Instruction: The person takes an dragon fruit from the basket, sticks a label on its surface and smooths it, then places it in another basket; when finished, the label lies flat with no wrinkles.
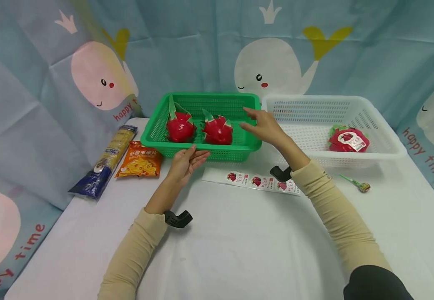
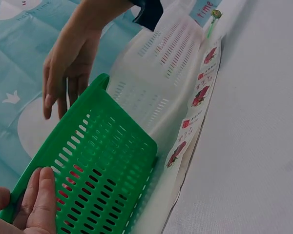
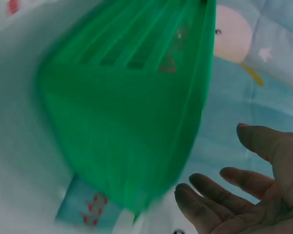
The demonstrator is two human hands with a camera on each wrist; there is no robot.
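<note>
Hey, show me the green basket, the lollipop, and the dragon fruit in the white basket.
Green basket (image 1: 235,148): head view, front rim.
Lollipop (image 1: 364,187): head view, wrapped candy end.
Dragon fruit (image 1: 341,147): head view, red skin.

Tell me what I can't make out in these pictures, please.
- Small print on the sticker strip: head view, too small.
- Most of the two dragon fruits in the green basket: left wrist view, its wall hides all but red glimpses.
- Part of the left hand: left wrist view, cut off at the lower left.
- Part of the right hand: right wrist view, cut off at the lower right.
</note>
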